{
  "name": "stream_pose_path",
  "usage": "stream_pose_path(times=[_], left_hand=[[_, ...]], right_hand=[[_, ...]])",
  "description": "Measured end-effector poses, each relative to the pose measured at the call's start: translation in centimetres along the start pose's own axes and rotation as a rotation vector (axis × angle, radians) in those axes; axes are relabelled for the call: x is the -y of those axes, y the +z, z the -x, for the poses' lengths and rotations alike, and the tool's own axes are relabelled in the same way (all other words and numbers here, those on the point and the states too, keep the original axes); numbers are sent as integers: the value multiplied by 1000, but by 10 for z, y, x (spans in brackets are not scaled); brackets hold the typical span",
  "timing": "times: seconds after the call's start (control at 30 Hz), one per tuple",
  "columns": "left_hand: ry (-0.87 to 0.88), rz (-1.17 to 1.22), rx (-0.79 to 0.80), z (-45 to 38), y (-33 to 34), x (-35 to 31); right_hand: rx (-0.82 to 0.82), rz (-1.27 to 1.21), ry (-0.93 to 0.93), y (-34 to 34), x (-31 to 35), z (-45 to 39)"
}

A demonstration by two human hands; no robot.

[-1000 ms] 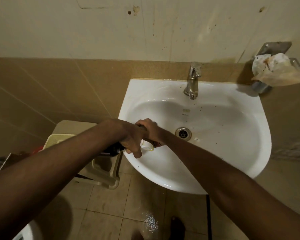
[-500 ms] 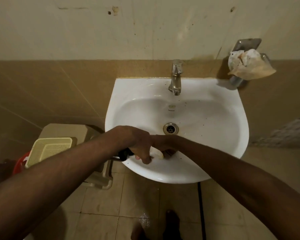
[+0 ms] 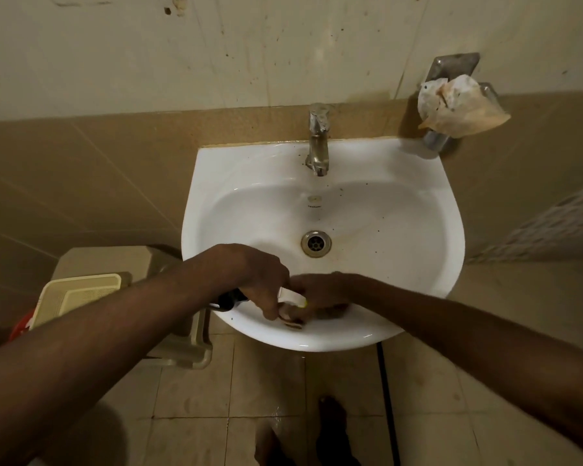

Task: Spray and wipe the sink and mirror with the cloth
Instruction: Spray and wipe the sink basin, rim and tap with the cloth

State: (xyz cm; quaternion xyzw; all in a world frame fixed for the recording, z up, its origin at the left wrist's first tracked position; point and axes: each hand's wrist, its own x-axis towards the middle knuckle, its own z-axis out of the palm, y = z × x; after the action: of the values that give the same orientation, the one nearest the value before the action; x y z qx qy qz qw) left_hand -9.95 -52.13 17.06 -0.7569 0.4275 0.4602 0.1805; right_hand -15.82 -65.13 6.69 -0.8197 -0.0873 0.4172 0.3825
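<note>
Over the near rim of the white ceramic wall-hung sink (image 3: 401, 237): left hand (image 3: 253, 280), fingers curled round a dark spray bottle with a white nozzle head (image 3: 292, 295); body points back over the rim, nozzle toward the right hand (image 3: 320, 292), probably so the spray lands in the basin. Right-hand fingers meet the nozzle tip, seemingly pinching or adjusting it; exact grip cannot be told. Brownish wad beneath that hand, possibly the cloth (image 3: 330, 311), unclear. Basin: dark specks, rusty stain beside the round metal drain (image 3: 316, 243). Tarnished metal tap (image 3: 318, 139) at the rear. Crumpled paper (image 3: 458, 105) on a metal wall bracket, right. Beige plastic basket (image 3: 78, 297) low on the left. Mirror not in view.
</note>
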Motion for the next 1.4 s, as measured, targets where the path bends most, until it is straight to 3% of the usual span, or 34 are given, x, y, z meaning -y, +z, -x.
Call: stream_pose_path(times=[0.1,0.17,0.3,0.4,0.5,0.6,0.8,0.87,0.97,1.03,1.1,1.17,1.27,1.4], left_hand=[[-9,-2,-18,-3,-1,3],[-6,-26,-23,-5,0,3],[38,-61,-38,-9,3,-1],[111,-67,-62,-18,5,-7],[153,-77,-109,-32,7,-15],[179,-129,-314,-52,7,-18],[138,78,-824,-91,-2,-31],[105,173,-938,-98,-5,-39],[127,380,-952,-106,-14,-44],[144,519,-917,-108,-21,-45],[129,599,-1014,-113,-28,-46],[101,693,-1124,-118,-34,-47],[123,788,-1109,-127,-40,-46],[68,859,-1153,-141,-29,-42]], right_hand=[[113,144,19,-14,-30,56],[98,314,156,-38,-52,80],[-276,881,484,-63,-79,83],[-460,965,653,-52,-80,81],[-360,740,594,-35,-78,81],[-316,623,614,-31,-78,77],[-772,1204,646,-76,-95,84],[-857,1241,598,-79,-93,93],[-902,1133,547,-60,-92,109],[-825,1078,601,-50,-90,115],[-719,1010,701,-52,-89,113],[-866,1073,633,-67,-93,104],[-1138,1306,419,-107,-104,86],[-1256,1452,187,-126,-125,70]])
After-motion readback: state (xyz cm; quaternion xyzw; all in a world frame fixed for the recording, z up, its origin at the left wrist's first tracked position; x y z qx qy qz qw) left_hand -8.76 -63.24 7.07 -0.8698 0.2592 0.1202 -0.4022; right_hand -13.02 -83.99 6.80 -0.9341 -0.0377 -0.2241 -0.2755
